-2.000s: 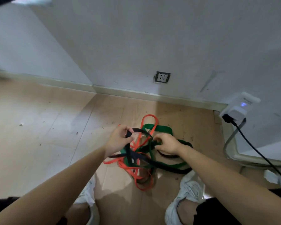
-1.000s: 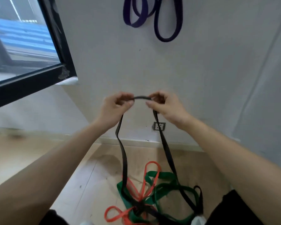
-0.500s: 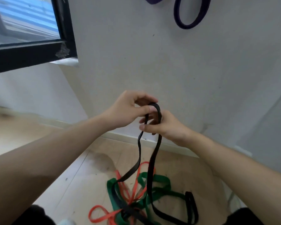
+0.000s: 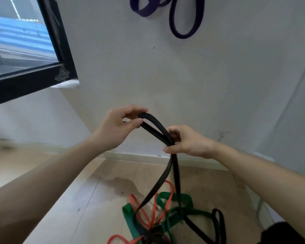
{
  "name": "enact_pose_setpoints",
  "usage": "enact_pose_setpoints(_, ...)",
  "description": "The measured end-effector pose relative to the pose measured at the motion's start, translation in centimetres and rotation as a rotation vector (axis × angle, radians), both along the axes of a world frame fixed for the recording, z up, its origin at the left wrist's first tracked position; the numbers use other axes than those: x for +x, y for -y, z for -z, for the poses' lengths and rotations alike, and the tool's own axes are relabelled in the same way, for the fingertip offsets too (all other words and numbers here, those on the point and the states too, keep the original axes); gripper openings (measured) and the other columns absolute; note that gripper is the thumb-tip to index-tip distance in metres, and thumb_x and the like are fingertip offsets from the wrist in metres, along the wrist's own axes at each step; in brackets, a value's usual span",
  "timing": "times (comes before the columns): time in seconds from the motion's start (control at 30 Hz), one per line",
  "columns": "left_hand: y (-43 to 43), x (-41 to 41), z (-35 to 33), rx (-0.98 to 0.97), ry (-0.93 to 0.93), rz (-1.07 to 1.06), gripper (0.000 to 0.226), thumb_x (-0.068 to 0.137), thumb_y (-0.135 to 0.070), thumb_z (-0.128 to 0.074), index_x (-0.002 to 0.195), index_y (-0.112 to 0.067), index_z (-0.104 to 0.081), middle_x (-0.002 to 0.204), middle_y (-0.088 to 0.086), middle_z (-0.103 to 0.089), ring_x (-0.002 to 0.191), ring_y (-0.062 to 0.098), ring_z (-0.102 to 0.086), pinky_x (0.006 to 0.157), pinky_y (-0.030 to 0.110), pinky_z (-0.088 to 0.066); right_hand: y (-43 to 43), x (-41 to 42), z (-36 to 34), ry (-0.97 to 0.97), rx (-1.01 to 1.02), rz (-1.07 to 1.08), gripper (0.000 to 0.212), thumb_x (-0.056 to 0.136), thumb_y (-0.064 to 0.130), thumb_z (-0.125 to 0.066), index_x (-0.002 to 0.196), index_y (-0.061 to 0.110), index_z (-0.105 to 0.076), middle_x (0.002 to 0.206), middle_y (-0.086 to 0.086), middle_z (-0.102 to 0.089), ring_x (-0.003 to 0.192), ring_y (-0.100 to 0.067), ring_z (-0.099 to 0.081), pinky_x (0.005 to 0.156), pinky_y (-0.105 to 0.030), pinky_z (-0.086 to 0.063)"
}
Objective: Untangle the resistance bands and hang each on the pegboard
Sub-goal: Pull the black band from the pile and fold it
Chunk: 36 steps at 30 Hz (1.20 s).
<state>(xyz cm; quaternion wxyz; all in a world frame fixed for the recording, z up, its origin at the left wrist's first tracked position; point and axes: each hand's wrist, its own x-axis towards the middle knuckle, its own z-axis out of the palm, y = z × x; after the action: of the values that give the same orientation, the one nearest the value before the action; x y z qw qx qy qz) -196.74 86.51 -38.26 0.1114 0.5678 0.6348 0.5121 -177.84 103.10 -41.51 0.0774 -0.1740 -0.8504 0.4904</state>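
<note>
We face a pale grey wall (image 4: pixel 148 76) that meets a light wooden floor (image 4: pixel 74 194) along a cream baseboard (image 4: pixel 130 155). A black window frame (image 4: pixel 65 50) fills the upper left. High on the wall hang purple bands (image 4: pixel 183 34), looped downward, with their tops cut off by the upper edge of the view.

Two bare forearms reach forward at mid-height in front of the wall. The left hand (image 4: pixel 118 129) pinches the folded top end of a black band (image 4: pixel 157 122) between thumb and fingertips. The right hand (image 4: pixel 188 143), lower and just to the right, has its fingers curled round both strands of that band where they come together. Between the hands the band forms a narrow slanted loop.

Below the right hand the two black strands drop to the floor, near its far edge by the baseboard. There they run into a tangled pile with an orange band (image 4: pixel 172 191) and a wide green band (image 4: pixel 128 217). Another black loop lies at the pile's right side. We cannot tell how the strands cross inside the knot.
</note>
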Motion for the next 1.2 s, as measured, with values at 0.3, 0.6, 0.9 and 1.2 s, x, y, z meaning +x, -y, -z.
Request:
enact_pose_setpoints(0.3, 3.1, -5.1, 1.1, -0.096, -0.014, -0.185, 0.031, 0.096, -0.003, -0.063, 0.118, -0.025, -0.069, 0.097, -0.009, -0.075, 0.099, 0.009, -0.069, 0.097, 0.033, -0.055, -1.4, 2.6, -0.1, -0.050, 0.021, 0.135, 0.018, 0.088, 0.014, -0.077, 0.105, 0.009, -0.071, 0.097, -0.015, -0.076, 0.083, -0.027, -0.074, 0.084, -0.035, -0.060)
enact_pose_setpoints(0.6, 3.6, -4.6, 2.8, -0.411, -0.174, -0.057, 0.040, 0.086, -0.014, -0.078, 0.112, -0.041, -0.063, 0.097, -0.014, -0.074, 0.096, 0.000, -0.067, 0.092, 0.035, -0.057, -0.2, 2.9, -2.3, -0.139, 0.074, 0.159, 0.020, 0.090, 0.005, -0.072, 0.110, 0.001, -0.072, 0.092, -0.024, -0.073, 0.076, -0.018, -0.068, 0.074, -0.019, -0.057)
enact_pose_setpoints(0.9, 0.8, 1.3, 2.0, -0.338, -0.214, 0.085, 0.055, 0.087, -0.034, -0.077, 0.138, -0.028, -0.057, 0.128, -0.015, -0.064, 0.117, 0.000, -0.059, 0.101, 0.028, -0.050, 1.2, 1.5, -2.7, -0.119, 0.150, 0.063, 0.021, 0.086, 0.008, -0.078, 0.106, 0.008, -0.074, 0.096, -0.008, -0.077, 0.092, -0.024, -0.073, 0.086, -0.030, -0.058)
enact_pose_setpoints(1.2, -0.4, 3.3, 1.9, -0.246, -0.017, 0.176, 0.014, 0.089, -0.023, -0.076, 0.103, -0.021, -0.075, 0.082, -0.009, -0.072, 0.077, 0.005, -0.066, 0.072, 0.017, -0.049, 1.6, 1.2, -2.4, -0.134, 0.155, 0.043, 0.026, 0.082, 0.006, -0.081, 0.101, 0.012, -0.065, 0.095, -0.012, -0.074, 0.089, -0.027, -0.071, 0.082, -0.039, -0.057)
